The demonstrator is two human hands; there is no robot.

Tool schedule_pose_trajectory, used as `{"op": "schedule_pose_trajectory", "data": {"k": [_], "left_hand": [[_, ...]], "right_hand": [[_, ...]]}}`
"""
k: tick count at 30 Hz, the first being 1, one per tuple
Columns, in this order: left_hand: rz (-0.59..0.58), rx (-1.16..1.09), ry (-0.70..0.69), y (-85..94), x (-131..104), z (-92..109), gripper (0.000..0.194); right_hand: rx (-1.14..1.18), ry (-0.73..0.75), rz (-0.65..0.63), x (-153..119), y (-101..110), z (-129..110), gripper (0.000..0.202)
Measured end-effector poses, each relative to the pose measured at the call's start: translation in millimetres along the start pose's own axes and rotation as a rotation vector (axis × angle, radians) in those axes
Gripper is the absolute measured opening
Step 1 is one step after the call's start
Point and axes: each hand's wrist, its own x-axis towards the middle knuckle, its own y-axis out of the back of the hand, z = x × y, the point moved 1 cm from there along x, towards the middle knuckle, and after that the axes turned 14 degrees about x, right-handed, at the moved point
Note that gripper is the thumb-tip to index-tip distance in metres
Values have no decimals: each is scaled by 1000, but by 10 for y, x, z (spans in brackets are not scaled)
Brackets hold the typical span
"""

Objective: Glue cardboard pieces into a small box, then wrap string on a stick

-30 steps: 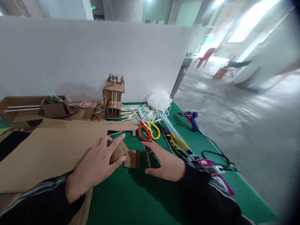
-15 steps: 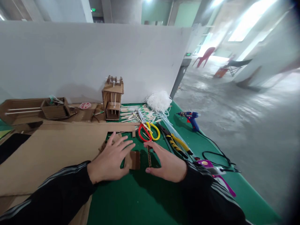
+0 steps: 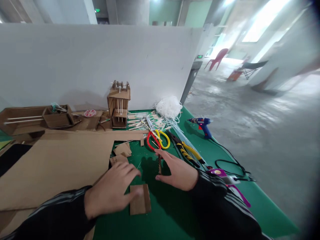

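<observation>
Over a small cardboard square (image 3: 140, 204) lying on the green table is my left hand (image 3: 116, 188), its fingers apart and its thumb, somewhat blurred, at the square's upper part. My right hand (image 3: 178, 170) grips a narrow cardboard piece (image 3: 159, 164) between thumb and fingertips, with the corrugated edge facing up. Two more small cardboard pieces (image 3: 123, 149) lie beyond my left hand. Scissors with red and yellow handles (image 3: 163, 139) rest just past my right fingertips.
A large cardboard sheet (image 3: 72, 156) covers the left side. A cardboard tower (image 3: 119, 106), sticks (image 3: 140, 120) and white string (image 3: 169, 108) stand or lie at the back. Pliers (image 3: 188, 154), a blue glue gun (image 3: 203, 125) and a purple-handled tool (image 3: 218, 172) are at right.
My left hand has moved nearer to me, and the cardboard square has shifted the same way. The small pieces behind it show more. My right hand keeps its hold.
</observation>
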Motion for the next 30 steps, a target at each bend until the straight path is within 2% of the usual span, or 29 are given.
{"op": "schedule_pose_trajectory", "data": {"k": [2, 5, 8, 14, 22, 30], "left_hand": [[50, 68, 70, -26, 108, -84, 30], [73, 191, 36, -86, 228, -167, 31], [65, 256, 10, -139, 262, -161, 30], [53, 278, 145, -144, 398, -103, 16], [-67, 348, 185, -90, 631, -103, 18], [-175, 498, 182, -89, 607, 43, 22]], "right_hand": [[-20, -10, -11, -1, -2, 0, 88], [-40, -22, -33, -3, -7, 9, 87], [-52, -16, -36, -5, -13, 14, 87], [-85, -30, -52, -7, -9, -6, 88], [-106, -28, -60, -2, -13, -6, 88], [-114, -32, -64, -9, -17, -27, 88]]}}
